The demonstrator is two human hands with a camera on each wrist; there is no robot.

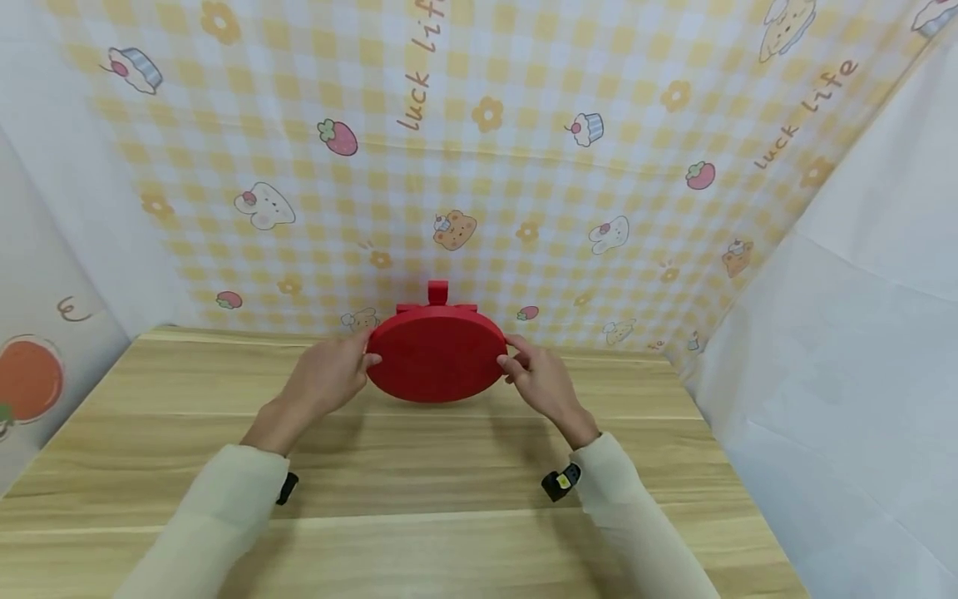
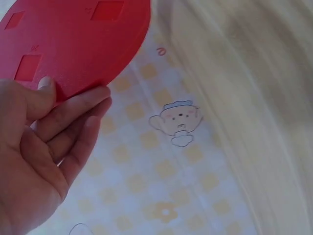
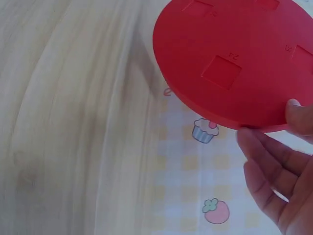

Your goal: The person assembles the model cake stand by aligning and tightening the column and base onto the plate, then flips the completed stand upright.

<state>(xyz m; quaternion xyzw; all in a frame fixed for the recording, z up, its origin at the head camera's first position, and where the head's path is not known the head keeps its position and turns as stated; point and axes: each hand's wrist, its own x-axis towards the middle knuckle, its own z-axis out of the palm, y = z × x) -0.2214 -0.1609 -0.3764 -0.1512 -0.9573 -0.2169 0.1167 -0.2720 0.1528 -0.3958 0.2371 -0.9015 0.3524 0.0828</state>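
Observation:
A round red disc (image 1: 437, 358) is held up near the back of the table, its broad face tilted toward the head camera. My left hand (image 1: 327, 374) pinches its left edge between thumb and fingers. On the opposite edge, my right hand (image 1: 542, 383) grips it the same way. Shallow square recesses with small numbers show on the disc in both wrist views; one recess (image 3: 222, 72) is marked 24. Behind its top edge, a red upright tab (image 1: 438, 292) and a red crosspiece stick out, their lower parts hidden by the disc.
The wood-grain table (image 1: 419, 549) meets a yellow checked cloth (image 1: 479, 175) hanging right behind the disc. White cloth (image 1: 846, 333) closes off the right side, and another printed sheet (image 1: 45, 249) hangs at the left. A small black device (image 1: 561, 481) sits at the right wrist.

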